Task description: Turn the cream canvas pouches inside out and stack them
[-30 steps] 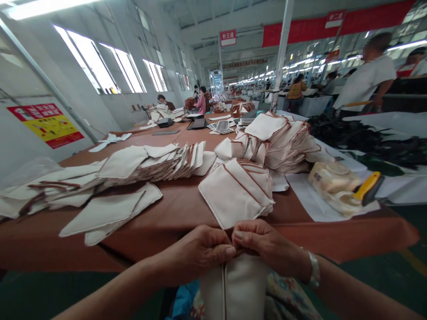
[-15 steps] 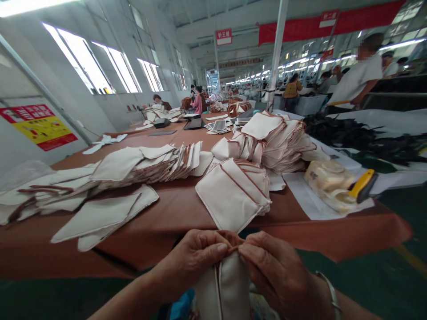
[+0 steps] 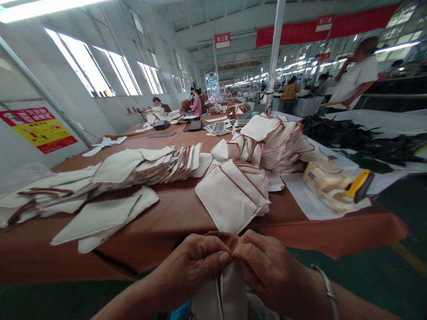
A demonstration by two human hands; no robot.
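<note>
A long brown worktable [image 3: 173,209] stretches away through a bright factory hall. At its near edge I see my left hand [image 3: 196,262] and right hand [image 3: 267,266] pressed together, both closed in a pinch on the top edge of a cream fabric pouch with brown piping [image 3: 227,293] hanging below the table. A stack of cream brown-piped fabric pieces [image 3: 233,195] lies just beyond.

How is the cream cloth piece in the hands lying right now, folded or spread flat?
Folded. The cream cloth piece hangs doubled, two layers side by side with an edge between them, pinched at its top by the left hand and right hand.
</note>
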